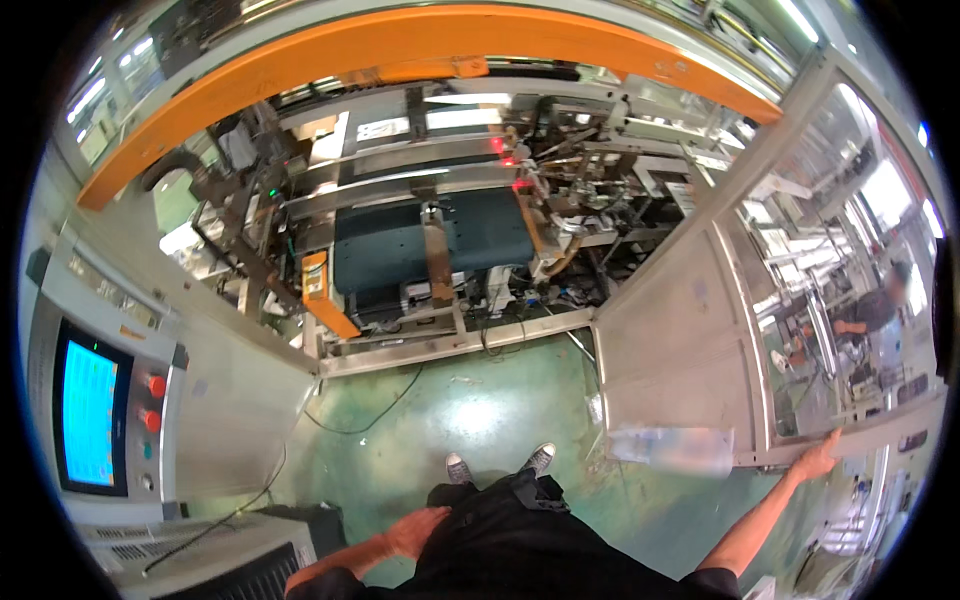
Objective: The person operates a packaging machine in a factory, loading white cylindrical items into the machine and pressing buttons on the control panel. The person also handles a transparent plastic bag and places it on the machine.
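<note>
My right hand [815, 462] is at the near edge of an open machine door [690, 320], its fingers curled on the door's frame. The door has a grey metal lower panel and a large clear window. My left hand [418, 530] rests against my black trousers at the thigh, with nothing seen in it. Ahead of me stands the open machine, with a dark green conveyor belt [485, 230] under metal rails. An orange beam [470, 28] arches across its top.
On the left is a control panel with a lit blue screen [90, 410] and red buttons [152, 418]. A black cable [370, 425] lies on the green floor [470, 400]. A blurred clear plastic sleeve [675, 450] is by the door. Another person [870, 315] shows through the window.
</note>
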`<action>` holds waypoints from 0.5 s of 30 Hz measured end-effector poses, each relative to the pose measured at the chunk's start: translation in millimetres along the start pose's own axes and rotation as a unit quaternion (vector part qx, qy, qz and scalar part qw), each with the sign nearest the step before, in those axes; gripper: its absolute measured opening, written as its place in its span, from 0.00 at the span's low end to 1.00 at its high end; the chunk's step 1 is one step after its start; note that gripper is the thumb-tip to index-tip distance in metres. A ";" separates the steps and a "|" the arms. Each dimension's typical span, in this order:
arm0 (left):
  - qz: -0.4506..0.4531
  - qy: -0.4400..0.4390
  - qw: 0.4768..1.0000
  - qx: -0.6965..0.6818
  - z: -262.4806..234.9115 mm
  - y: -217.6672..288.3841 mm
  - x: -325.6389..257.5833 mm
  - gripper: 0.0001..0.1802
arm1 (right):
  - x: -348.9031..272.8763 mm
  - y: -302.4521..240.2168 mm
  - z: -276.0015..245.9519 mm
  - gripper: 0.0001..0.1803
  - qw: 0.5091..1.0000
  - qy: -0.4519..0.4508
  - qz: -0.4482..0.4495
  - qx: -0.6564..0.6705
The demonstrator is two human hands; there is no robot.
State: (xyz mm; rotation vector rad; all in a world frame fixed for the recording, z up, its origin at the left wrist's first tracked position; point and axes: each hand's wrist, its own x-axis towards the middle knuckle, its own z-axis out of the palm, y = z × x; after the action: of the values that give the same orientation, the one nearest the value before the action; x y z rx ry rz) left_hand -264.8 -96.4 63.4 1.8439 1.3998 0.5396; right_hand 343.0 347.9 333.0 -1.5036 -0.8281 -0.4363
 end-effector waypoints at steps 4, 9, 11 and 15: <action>-0.043 -0.009 0.999 0.004 -3.5 10.5 7.1 0.40 | 26.0 64.0 15.4 0.27 0.998 0.007 -0.015 -0.057; -0.046 0.030 0.998 0.029 -2.4 5.4 12.8 0.40 | -1.6 -12.5 11.0 0.26 0.998 0.017 0.002 0.059; -0.039 0.023 0.998 0.034 -4.7 5.2 15.0 0.40 | -1.0 -14.0 5.8 0.26 0.997 0.004 0.016 0.071; -0.040 0.019 0.998 0.038 -8.1 5.3 12.2 0.40 | -3.7 -17.6 3.1 0.24 0.999 0.014 -0.006 0.030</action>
State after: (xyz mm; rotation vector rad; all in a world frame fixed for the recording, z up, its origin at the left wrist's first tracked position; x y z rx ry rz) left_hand -263.4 -83.1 71.2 1.8366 1.5314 0.4898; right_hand 327.3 348.9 342.2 -1.4356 -0.8221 -0.4358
